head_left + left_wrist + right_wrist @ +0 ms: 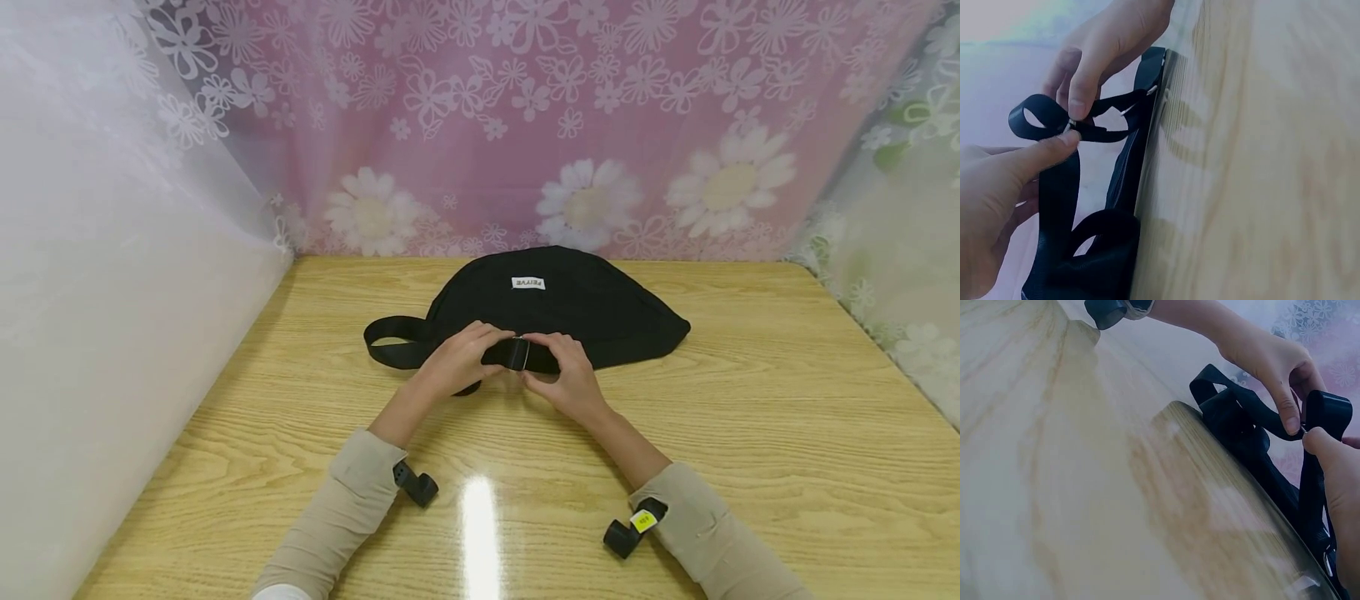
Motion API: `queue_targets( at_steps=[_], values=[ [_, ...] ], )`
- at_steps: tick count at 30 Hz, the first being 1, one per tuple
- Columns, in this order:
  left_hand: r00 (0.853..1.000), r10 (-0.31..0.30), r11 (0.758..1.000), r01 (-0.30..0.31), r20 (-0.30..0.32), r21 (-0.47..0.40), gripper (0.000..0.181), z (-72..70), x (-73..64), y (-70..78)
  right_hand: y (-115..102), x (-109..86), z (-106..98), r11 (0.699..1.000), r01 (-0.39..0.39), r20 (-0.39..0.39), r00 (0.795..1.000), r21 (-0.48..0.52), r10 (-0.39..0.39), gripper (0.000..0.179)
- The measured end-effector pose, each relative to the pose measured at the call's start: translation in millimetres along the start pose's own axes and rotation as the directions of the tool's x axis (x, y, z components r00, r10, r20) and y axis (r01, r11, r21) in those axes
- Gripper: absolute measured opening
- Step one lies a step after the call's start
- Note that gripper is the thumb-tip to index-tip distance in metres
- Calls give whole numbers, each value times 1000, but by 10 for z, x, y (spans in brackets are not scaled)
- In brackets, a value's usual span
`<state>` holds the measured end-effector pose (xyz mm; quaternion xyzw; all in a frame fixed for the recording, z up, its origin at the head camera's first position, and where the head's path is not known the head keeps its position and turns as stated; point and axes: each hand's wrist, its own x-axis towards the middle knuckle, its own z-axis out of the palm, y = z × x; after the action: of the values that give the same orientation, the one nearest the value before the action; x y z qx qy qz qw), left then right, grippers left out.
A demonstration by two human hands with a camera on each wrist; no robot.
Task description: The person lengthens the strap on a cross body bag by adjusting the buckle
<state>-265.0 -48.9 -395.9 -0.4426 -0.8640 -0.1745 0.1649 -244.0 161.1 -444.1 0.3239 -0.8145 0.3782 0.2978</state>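
Observation:
A black sling bag with a small white label lies on the wooden table. In front of it, my left hand and right hand hold its black strap between thumb and fingers. A metal slider buckle sits on the strap between the two hands. Both wrist views show thumbs meeting at the buckle, with a strap loop standing out past it. The left wrist view has the left hand low and the right hand above. Some finger parts are hidden behind the strap.
Another strap loop extends from the bag's left end onto the table. A pink flowered curtain hangs behind the table, with pale sheeting along the left. Black wrist cameras stick out from both sleeves.

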Motion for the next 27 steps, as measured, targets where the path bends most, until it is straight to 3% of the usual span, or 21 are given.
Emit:
queue_targets(
  at_steps=[9, 18, 27],
  values=[
    [999, 46, 999, -46, -21, 18, 46, -29, -6, 17, 1, -5, 0, 1000, -5, 33, 999, -21, 6, 63],
    [1000, 8, 1000, -8, 8, 4, 46, -38, -3, 31, 0, 4, -10, 999, 18, 31, 999, -43, -17, 63],
    [1000, 16, 1000, -16, 25, 26, 45, -52, -3, 48, 6, -4, -13, 998, 31, 42, 999, -62, -29, 61]
  ],
)
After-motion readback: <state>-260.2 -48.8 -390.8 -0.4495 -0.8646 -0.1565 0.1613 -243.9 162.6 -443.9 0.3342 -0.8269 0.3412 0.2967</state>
